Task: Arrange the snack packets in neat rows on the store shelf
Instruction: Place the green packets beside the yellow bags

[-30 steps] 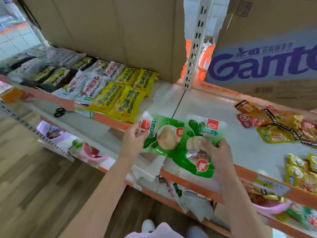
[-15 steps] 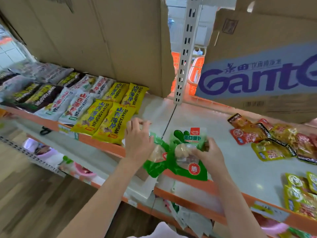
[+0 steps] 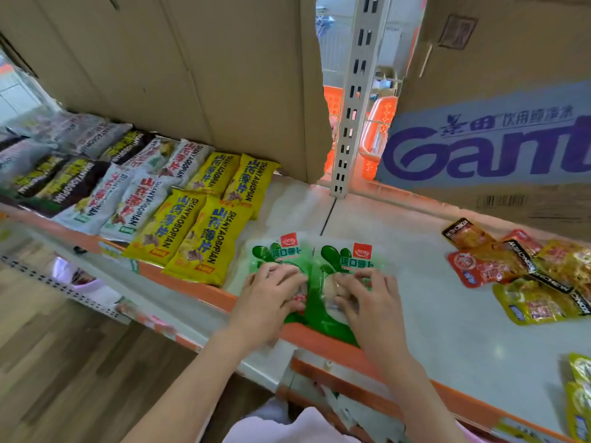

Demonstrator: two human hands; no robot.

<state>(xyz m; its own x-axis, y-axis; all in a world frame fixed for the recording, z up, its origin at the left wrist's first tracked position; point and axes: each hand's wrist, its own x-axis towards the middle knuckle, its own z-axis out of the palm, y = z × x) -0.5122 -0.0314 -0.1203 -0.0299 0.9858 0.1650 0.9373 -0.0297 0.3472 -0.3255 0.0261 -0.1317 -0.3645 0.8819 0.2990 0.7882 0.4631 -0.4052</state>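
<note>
Two green snack packets lie side by side at the front edge of the white shelf (image 3: 431, 282): the left green packet (image 3: 278, 251) under the left hand (image 3: 268, 295), the right green packet (image 3: 348, 257) under the right hand (image 3: 367, 298), fingers spread and pressing down. Just left, yellow packets (image 3: 195, 231) sit in rows. Red and yellow pouches (image 3: 524, 270) lie jumbled toward the right end, below a Ganten carton (image 3: 486, 148)

Both green packets (image 3: 339, 266) now lie flat on the shelf (image 3: 447, 314).

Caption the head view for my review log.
Both hands press two green plastic snack packets flat at the white shelf's front edge.
</note>
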